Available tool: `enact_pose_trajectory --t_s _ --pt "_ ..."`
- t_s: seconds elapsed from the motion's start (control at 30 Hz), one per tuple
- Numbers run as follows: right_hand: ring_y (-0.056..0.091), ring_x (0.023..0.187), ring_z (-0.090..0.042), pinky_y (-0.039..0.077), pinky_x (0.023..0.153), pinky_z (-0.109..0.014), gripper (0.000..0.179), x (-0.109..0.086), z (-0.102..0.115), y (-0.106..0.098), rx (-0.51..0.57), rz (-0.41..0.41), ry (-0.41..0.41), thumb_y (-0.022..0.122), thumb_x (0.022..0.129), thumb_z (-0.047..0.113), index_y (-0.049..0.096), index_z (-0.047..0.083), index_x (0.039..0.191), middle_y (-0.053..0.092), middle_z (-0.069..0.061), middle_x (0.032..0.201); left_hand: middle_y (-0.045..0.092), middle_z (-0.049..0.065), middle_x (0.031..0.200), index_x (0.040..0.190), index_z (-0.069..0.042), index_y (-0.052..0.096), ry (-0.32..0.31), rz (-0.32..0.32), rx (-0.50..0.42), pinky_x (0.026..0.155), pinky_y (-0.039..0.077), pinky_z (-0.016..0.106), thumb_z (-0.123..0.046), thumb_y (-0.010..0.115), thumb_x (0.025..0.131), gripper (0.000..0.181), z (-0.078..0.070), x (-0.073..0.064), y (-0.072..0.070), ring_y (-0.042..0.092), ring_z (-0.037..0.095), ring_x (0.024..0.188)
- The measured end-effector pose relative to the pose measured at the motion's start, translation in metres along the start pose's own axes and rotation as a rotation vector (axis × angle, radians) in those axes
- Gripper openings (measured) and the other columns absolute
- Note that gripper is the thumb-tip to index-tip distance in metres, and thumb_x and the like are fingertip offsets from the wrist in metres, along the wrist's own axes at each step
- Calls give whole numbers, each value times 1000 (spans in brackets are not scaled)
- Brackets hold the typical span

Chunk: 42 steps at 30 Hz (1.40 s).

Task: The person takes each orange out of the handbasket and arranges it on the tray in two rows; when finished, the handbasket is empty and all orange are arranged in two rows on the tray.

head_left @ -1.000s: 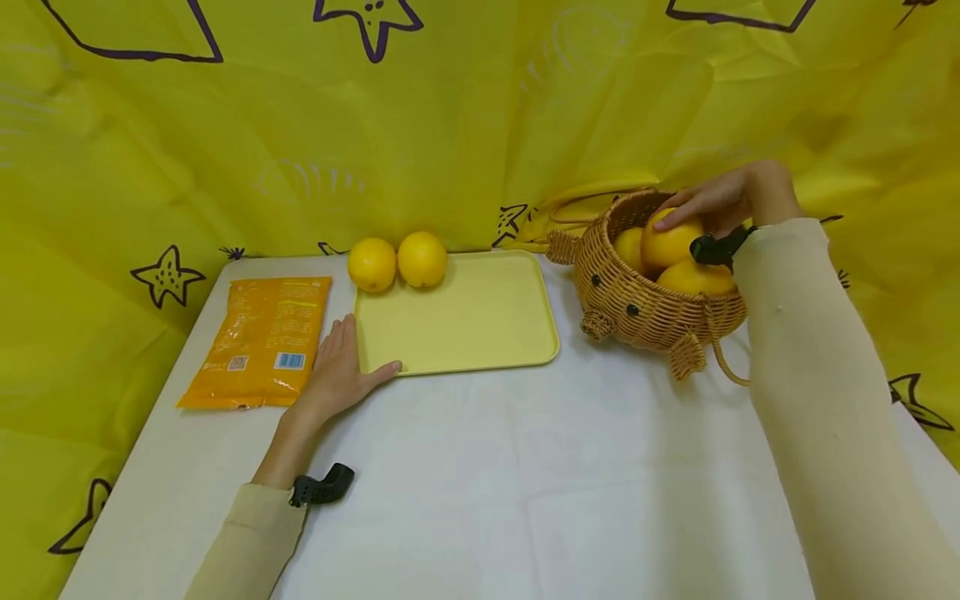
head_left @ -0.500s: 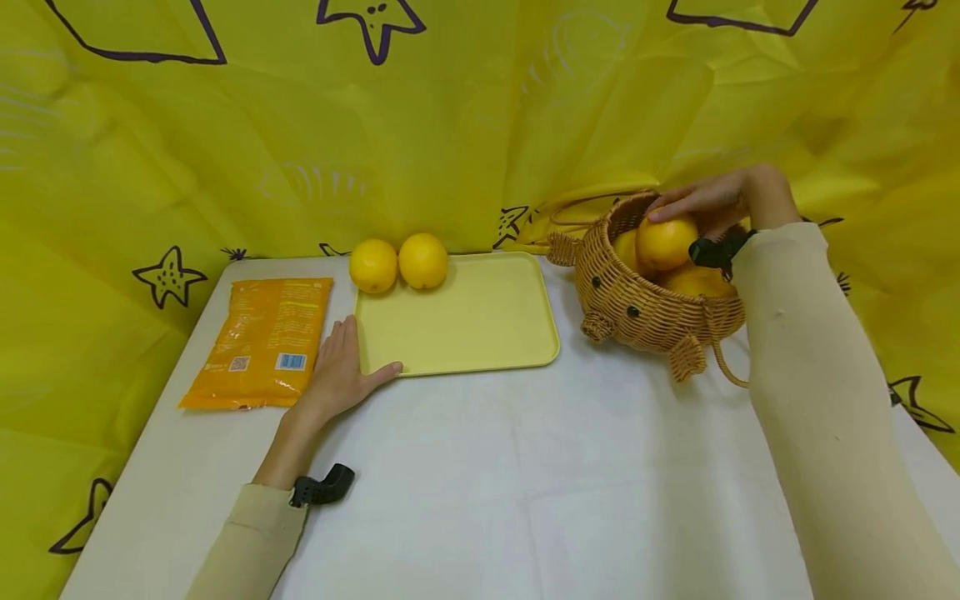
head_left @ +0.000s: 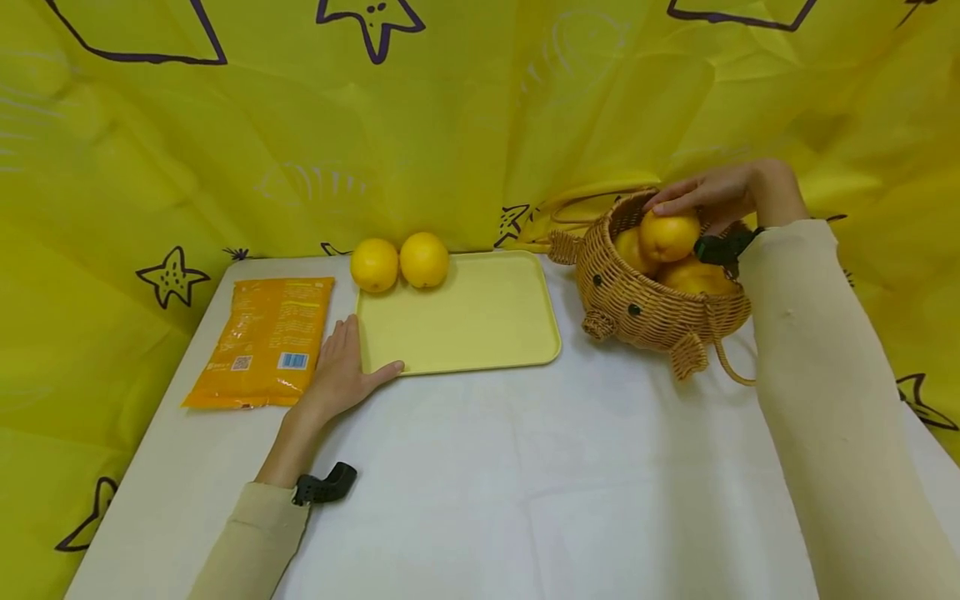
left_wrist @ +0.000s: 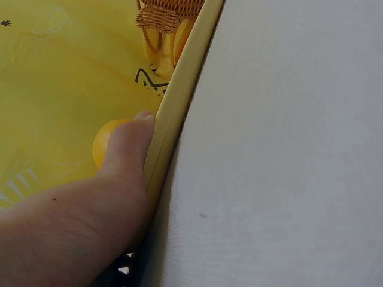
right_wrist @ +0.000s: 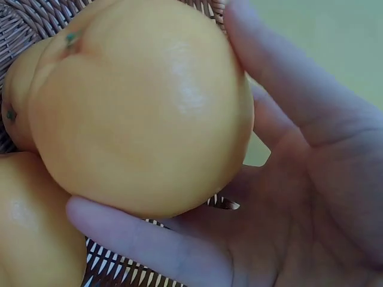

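My right hand point(head_left: 723, 193) holds an orange point(head_left: 669, 236) at the mouth of a wicker basket point(head_left: 637, 312) with an animal face. In the right wrist view, thumb and fingers curve round that orange point(right_wrist: 143, 113), and other oranges point(right_wrist: 30, 221) lie against or beside it. My left hand point(head_left: 341, 375) rests at the near left corner of a pale yellow tray point(head_left: 465, 325). Its fingers lie straight along the left side and the thumb is on the front rim. Two oranges point(head_left: 424, 260) sit side by side at the tray's far left corner.
An orange plastic packet point(head_left: 262, 342) with printed text lies left of the tray, beside my left hand. A white cloth covers the table point(head_left: 525, 483). A yellow patterned sheet point(head_left: 450, 125) hangs behind it. The basket's handle point(head_left: 731, 362) droops to the front right.
The orange in my right hand has turned and risen slightly within the basket's mouth, the hand staying about it. My left hand and the tray have not moved.
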State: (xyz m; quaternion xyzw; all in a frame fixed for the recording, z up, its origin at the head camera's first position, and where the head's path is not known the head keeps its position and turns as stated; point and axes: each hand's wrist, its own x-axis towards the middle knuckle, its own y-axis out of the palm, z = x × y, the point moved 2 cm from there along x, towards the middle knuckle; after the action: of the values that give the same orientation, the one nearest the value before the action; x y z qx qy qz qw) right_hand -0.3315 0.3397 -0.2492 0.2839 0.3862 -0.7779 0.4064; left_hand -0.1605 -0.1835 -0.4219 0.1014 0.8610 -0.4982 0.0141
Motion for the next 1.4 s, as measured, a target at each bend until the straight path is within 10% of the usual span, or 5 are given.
enact_pose_trajectory --t_s 0.7,0.97,1.17,1.4 --pt "58 110 -17 54 96 -38 67 -10 -1 8 5 -41 -41 39 104 35 3 11 155 38 -13 133 -2 28 161 152 7 -6 16 -16 2 123 4 56 -59 62 86 115 -3 1 1 -2 44 150" --pt "67 99 -16 60 84 -37 50 -47 11 20 -24 -283 -377 36 105 17 26 28 153 51 0 122 -1 29 160 152 8 -6 23 -7 3 122 4 57 -59 62 86 115 -6 0 2 -1 45 149" --pt "67 100 -13 60 77 -35 52 -57 30 52 144 -370 -643 37 103 2 33 19 151 53 -2 126 -2 29 161 152 8 -5 15 -8 -5 122 4 57 -59 62 86 116 -5 -2 1 -2 45 150" --pt "67 99 -16 61 73 -35 46 -47 57 81 397 -414 -747 45 100 3 42 17 144 45 -8 127 -3 29 161 152 7 -6 10 -11 1 122 4 57 -59 62 86 116 -2 -2 -1 -2 44 150"
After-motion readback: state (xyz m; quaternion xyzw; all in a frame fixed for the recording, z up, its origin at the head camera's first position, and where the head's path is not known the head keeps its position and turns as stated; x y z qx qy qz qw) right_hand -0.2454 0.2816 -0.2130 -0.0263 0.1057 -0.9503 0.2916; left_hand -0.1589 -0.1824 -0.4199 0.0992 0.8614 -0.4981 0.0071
